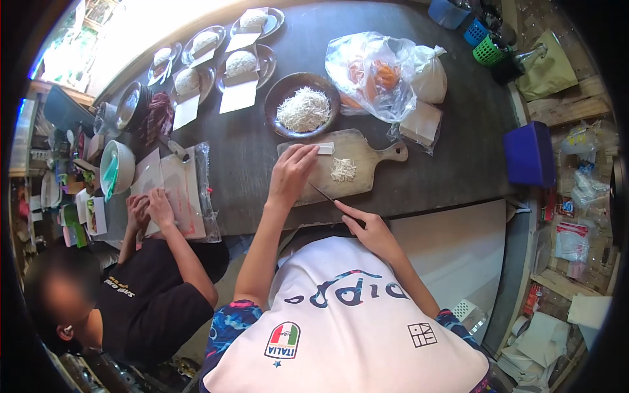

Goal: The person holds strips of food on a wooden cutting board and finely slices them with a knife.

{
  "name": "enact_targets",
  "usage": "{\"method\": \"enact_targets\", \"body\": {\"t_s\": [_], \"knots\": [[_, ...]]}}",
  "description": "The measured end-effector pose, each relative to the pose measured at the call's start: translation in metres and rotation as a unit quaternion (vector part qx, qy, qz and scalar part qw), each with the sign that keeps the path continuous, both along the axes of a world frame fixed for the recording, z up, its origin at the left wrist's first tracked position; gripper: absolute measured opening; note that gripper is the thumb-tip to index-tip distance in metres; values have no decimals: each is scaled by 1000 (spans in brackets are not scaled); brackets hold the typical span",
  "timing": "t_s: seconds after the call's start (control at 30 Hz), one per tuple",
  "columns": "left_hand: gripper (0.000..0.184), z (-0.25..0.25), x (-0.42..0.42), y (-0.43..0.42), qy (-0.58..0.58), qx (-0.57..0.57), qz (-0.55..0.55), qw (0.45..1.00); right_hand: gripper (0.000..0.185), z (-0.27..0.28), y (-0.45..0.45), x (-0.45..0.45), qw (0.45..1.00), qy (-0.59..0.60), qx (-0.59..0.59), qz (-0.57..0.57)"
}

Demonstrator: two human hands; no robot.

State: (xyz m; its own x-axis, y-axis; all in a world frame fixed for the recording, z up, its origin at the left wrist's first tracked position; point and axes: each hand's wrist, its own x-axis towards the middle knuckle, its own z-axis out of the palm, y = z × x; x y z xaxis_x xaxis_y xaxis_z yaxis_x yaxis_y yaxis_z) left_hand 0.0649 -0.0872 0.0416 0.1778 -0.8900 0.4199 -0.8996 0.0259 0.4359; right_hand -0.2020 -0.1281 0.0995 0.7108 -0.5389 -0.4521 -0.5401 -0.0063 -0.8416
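The fingertips of my left hand (pixel 293 171) are pressed together at the left end of a small white block (pixel 325 149) on a wooden cutting board (pixel 354 145). My right hand (pixel 372 230) holds a knife (pixel 322 193) by its handle, index finger stretched along it, with the blade pointing left over the board's lower edge. A small heap of thin white shreds (pixel 343 170) lies on the board, below the block. Just behind the board, a dark bowl (pixel 272 105) holds a large pile of similar shreds.
Behind the bowl are plastic bags with orange items (pixel 373 75) and a wrapped block (pixel 420 124). Plates of rice (pixel 241 63) with white paper stand at the back left. At left, a co-worker's hands (pixel 157 206) rest on paper sheets (pixel 180 190). A blue container (pixel 529 154) stands right.
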Motion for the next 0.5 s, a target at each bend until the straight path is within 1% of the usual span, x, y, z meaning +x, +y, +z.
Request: {"method": "enact_targets", "body": {"t_s": [0.13,0.2,0.27,0.37,0.5], "knots": [[35,-4,18,-5,-7,7,-25,1000,45,-8,6,-9,999,-14,-13,-29],[34,-5,21,-8,7,6,-24,1000,46,-16,6,-11,999,-19,-5,-40],[32,-8,21,-10,21,-6,-25,999,48,-20,6,-10,998,-4,33,-51],[30,-10,20,-7,42,-11,-21,999,48,-31,8,-4,995,-44,41,-77],[31,-13,22,-6,62,-32,-25,997,47,-27,5,-2,997,-28,32,-66]]}}
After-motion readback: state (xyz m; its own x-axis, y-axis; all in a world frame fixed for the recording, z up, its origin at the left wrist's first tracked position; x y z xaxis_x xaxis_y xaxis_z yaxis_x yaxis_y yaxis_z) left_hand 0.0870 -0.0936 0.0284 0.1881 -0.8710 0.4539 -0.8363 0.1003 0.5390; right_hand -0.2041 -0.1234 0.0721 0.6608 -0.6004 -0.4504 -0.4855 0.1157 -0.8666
